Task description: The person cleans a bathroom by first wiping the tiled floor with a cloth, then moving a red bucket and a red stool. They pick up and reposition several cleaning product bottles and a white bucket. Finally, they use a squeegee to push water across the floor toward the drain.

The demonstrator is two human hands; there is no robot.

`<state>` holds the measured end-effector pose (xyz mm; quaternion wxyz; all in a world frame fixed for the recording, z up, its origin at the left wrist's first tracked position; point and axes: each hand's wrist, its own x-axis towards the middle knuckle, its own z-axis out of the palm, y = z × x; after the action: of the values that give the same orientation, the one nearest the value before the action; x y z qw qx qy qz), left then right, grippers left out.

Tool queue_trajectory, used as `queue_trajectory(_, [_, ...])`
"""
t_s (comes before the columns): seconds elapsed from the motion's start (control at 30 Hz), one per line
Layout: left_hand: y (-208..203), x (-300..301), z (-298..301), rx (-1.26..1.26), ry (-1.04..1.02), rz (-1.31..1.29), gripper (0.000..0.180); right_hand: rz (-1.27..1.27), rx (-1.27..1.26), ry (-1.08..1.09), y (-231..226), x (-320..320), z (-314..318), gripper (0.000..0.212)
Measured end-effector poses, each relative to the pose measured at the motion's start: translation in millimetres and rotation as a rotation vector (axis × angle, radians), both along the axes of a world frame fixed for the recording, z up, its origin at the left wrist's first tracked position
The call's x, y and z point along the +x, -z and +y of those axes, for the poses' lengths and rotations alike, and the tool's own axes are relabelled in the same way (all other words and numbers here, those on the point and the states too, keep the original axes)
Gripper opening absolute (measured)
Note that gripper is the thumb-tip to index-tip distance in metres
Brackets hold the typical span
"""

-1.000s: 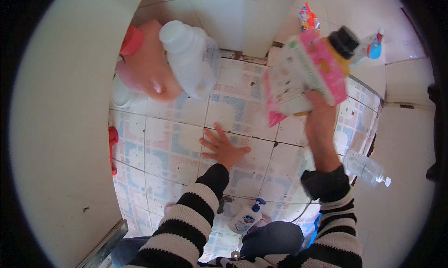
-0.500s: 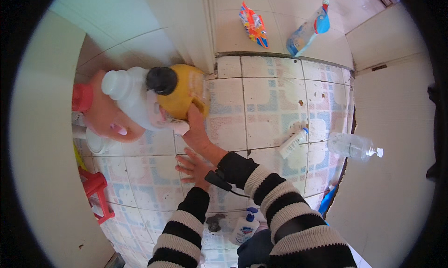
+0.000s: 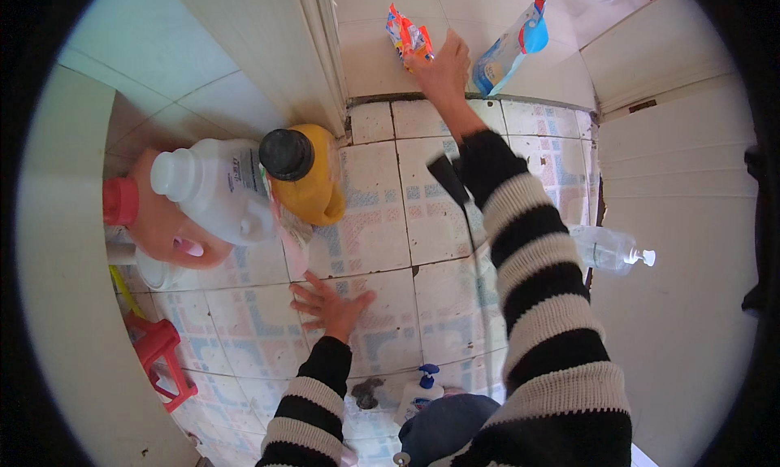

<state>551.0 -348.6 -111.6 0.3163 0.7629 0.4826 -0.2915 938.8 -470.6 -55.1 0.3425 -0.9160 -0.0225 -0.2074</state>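
My right hand reaches to an orange and blue flexible packet on the floor past the threshold. The thumb side meets the packet's lower end, while the fingers are apart to its right. My left hand rests on the tiled floor, fingers spread, holding nothing. Ahead of it, on the left, stand a yellow jug with a black cap, a white jug and a pink jug with a red cap. A thin pink and white pack leans against the yellow jug.
A blue and white pouch stands right of my right hand. A clear pump bottle lies by the right-hand panel. Near me is a white pump bottle with a blue top. A red stool stands at left.
My right hand has let go of the yellow jug and moved far and right to the orange packet. The yellow jug now stands beside the white one. My left hand stays on the floor.
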Motion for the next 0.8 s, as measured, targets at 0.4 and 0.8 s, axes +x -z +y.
queue_trajectory(0.4, [6.0, -1.8, 3.2, 0.005, 0.011, 0.021, 0.147, -0.040, 0.577, -0.023, 33.9, -16.1, -9.4, 0.029])
queue_trajectory(0.8, [28.1, -15.0, -7.1, 0.220, 0.069, 0.033, 0.149, 0.310, 0.013, -0.612, 146.4, -226.7, 43.2, 0.053])
